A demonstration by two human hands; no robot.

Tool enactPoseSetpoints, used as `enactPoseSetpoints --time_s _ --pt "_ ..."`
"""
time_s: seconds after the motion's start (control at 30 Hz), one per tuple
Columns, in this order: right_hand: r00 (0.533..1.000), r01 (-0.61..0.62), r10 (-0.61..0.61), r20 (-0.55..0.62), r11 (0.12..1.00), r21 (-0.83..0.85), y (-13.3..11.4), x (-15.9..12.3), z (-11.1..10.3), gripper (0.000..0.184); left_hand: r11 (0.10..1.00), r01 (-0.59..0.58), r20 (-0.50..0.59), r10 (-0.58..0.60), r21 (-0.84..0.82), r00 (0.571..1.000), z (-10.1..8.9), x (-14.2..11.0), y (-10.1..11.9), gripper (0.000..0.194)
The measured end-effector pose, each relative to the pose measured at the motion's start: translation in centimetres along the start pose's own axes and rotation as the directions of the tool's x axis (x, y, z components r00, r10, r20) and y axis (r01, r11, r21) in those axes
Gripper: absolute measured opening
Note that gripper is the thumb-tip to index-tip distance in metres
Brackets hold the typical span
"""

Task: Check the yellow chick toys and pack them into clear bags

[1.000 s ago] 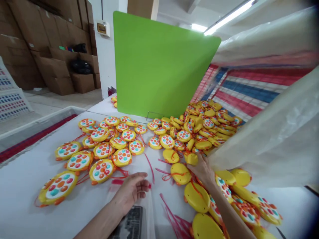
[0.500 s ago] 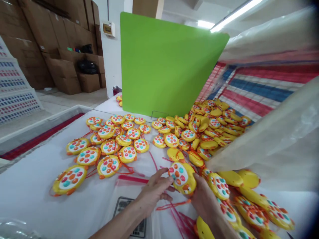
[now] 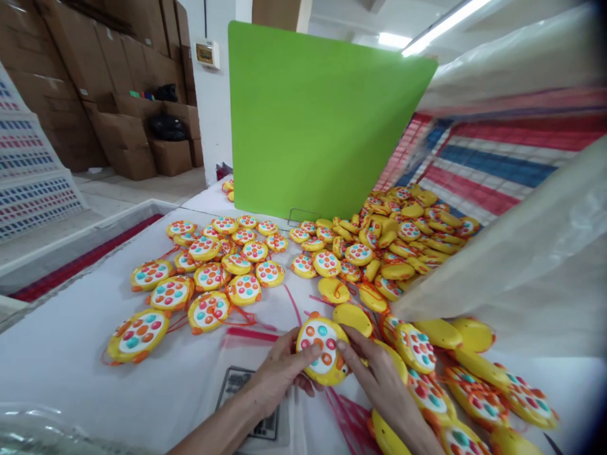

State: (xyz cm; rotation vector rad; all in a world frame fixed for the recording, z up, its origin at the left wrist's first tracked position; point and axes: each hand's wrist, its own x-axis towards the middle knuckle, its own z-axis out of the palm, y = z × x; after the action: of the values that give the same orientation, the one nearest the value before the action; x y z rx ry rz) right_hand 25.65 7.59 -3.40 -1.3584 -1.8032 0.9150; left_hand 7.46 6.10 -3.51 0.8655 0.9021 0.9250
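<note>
A round yellow toy [image 3: 322, 351] with coloured bubble buttons and a red cord is gripped from both sides. My left hand [image 3: 277, 373] pinches its left edge with thumb and fingers. My right hand [image 3: 379, 379] has its fingers closed on the toy's right edge. Under my hands lie clear plastic bags with red zip strips [image 3: 249, 333] and a printed label [image 3: 246, 401]. Several like toys lie face up in a group [image 3: 208, 278] to the left. A large heap of them [image 3: 393, 246] spreads out to the right.
A green divider board [image 3: 317, 120] stands at the back of the white table [image 3: 57, 360]. A clear plastic bag [image 3: 521, 265] and a striped woven sack [image 3: 493, 164] rise on the right. Cardboard boxes [image 3: 95, 95] and a white crate [image 3: 28, 170] are at the left.
My right hand picked a toy out of the pile and turned it face up. Both hands have brought it nearer and a little left, with my left hand closing on its edge.
</note>
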Motion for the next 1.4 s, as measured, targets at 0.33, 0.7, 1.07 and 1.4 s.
enactPoseSetpoints --time_s 0.33,0.7,1.07,1.4 --pt "0.991 -0.137 0.100 0.094 0.780 0.610 -1.6 -0.9 2.5 0.033 0.985 -0.041 -0.081 0.055 0.169 0.995 0.3 -1.9 0.4 0.051" --pt "0.979 -0.092 -0.007 0.202 0.874 0.477 -2.3 -1.6 2.6 0.030 0.919 0.015 -0.169 0.056 0.393 0.984 -1.0 -2.8 1.1 0.036" --pt "0.995 -0.057 0.090 -0.038 0.851 0.523 -3.2 -3.8 4.2 0.040 0.985 -0.052 -0.228 0.014 -0.165 0.974 0.7 -4.3 0.5 0.046" --pt "0.996 -0.011 0.035 -0.085 0.964 0.266 -1.7 -7.6 4.3 0.041 0.995 -0.027 -0.123 0.039 0.100 0.992 -1.1 -7.2 -0.2 0.046"
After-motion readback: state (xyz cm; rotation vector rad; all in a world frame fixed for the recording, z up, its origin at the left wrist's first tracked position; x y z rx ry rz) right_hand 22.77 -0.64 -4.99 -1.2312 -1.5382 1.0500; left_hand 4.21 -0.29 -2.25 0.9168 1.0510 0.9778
